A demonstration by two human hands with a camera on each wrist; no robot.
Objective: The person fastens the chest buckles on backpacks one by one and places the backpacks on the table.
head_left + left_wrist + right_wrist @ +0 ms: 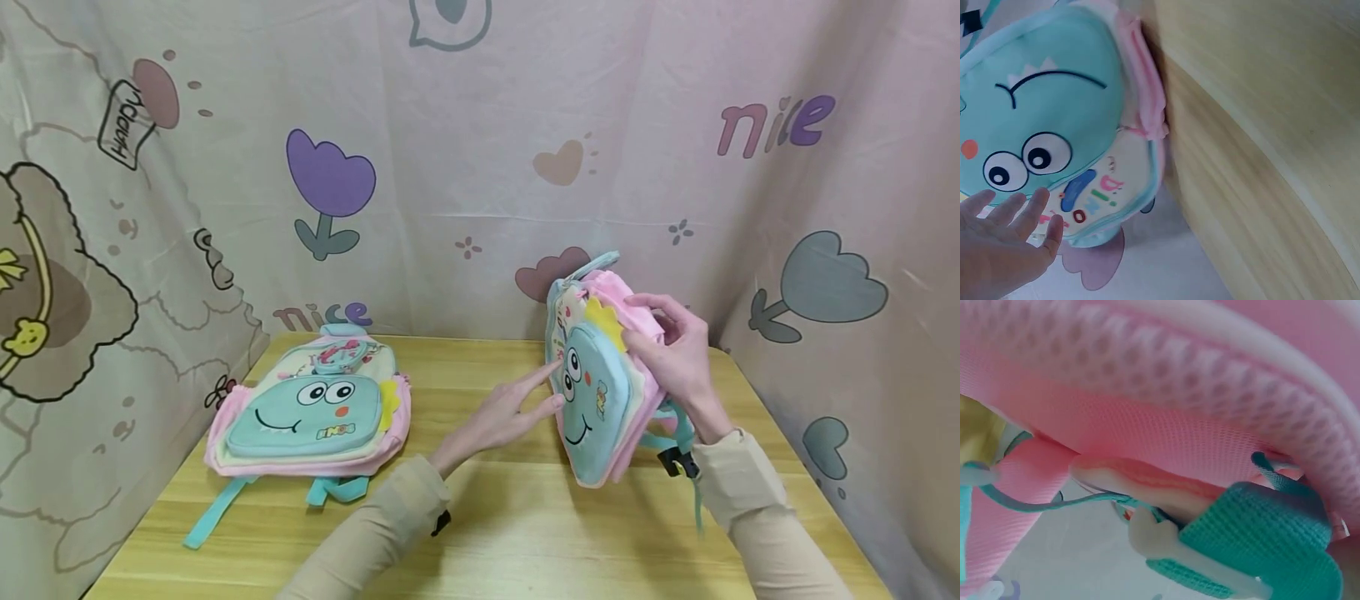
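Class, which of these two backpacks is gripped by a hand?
The backpack on the person's right: the right hand grips its side and it is tilted up, while the other backpack lies front up on the table, untouched.

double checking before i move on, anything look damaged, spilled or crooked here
Nothing looks damaged or spilled. The backpack on the right is tilted, but the right hand is gripping it, so that seems ordinary. The other backpack lies face up with a loose strap trailing out on the table, slightly untidy at most.
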